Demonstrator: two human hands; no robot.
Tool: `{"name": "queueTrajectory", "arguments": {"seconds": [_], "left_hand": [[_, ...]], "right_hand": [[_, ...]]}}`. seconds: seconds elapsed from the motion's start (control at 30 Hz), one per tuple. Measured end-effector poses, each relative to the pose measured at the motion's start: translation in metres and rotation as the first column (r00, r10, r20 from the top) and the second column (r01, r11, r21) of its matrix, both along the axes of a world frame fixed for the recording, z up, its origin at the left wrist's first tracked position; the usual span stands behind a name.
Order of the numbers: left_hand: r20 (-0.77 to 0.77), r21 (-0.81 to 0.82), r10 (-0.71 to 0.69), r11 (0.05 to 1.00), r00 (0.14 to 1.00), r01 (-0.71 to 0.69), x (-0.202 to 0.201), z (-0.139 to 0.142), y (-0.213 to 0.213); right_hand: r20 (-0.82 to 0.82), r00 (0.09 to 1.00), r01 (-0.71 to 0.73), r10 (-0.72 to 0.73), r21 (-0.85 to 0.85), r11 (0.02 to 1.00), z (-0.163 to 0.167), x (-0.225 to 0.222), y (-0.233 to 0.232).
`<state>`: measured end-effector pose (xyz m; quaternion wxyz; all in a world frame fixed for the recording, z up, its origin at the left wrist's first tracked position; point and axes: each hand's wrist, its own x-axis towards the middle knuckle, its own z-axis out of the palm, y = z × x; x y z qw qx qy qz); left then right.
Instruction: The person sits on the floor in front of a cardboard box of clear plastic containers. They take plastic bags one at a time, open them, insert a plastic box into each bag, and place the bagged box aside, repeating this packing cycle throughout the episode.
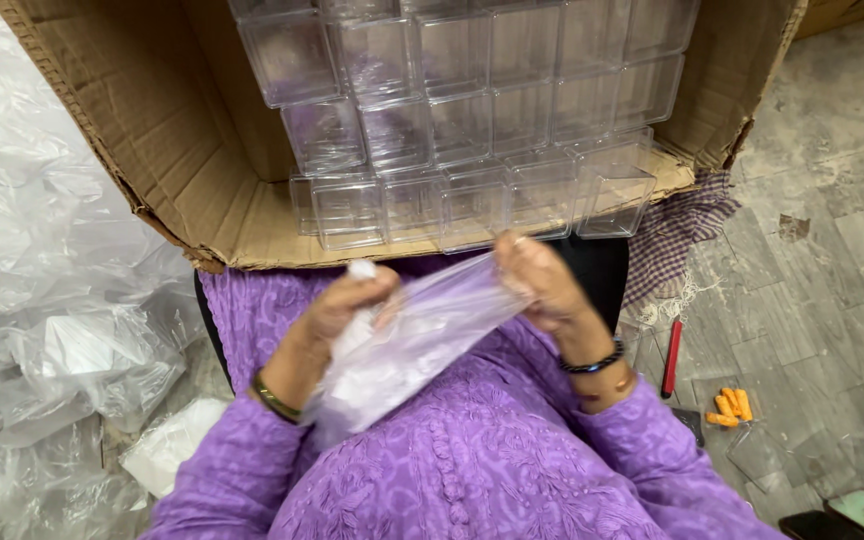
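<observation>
Hands, our left hand and right hand, grip the clear plastic bag, unfilled, boxes already stacked.

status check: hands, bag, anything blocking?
Left hand and right hand both grip the clear plastic bag, stretched between them over the lap. Cardboard box of clear plastic containers just beyond. Nothing blocking.

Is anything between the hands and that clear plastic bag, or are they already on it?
Nothing visible stands between. Both hands are on the clear plastic bag: the left hand grips one side and the right hand pinches its upper edge, in front of the cardboard box of clear plastic containers.
</observation>
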<state>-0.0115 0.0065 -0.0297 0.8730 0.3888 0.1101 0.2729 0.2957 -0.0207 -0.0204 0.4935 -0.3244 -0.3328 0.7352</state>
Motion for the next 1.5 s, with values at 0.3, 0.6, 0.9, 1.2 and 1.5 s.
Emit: {"name": "queueTrajectory", "arguments": {"seconds": [0.3, 0.6, 0.9, 1.2, 1.5], "left_hand": [[-0.652, 0.288, 0.17, 0.957, 0.739, 0.034, 0.014, -0.054, 0.051], [-0.161, 0.706, 0.878, 0.421, 0.451, -0.569, 0.105, -0.107, 0.09], [-0.325, 0.347, 0.785, 0.617, 0.526, -0.706, 0.113, -0.1, 0.083], [-0.323, 0.232, 0.736, 0.671, 0.595, -0.704, 0.079, -0.132, 0.061], [-0.433, 0.285, 0.71, 0.693, 0.555, -0.662, 0.057, -0.099, 0.003]], "right_hand": [[0.976, 0.153, -0.207, -0.155, 0.185, 0.961, -0.005, 0.026, 0.018], [0.672, -0.041, -0.108, -0.739, 0.733, 0.672, -0.023, -0.02, 0.055], [0.605, -0.022, -0.111, -0.796, 0.789, 0.604, -0.041, -0.012, 0.073], [0.153, 0.879, 0.446, -0.452, 0.069, 0.892, -0.128, -0.015, 0.044], [0.55, 0.707, 0.19, -0.446, 0.459, 0.868, -0.104, -0.032, 0.017]]}}
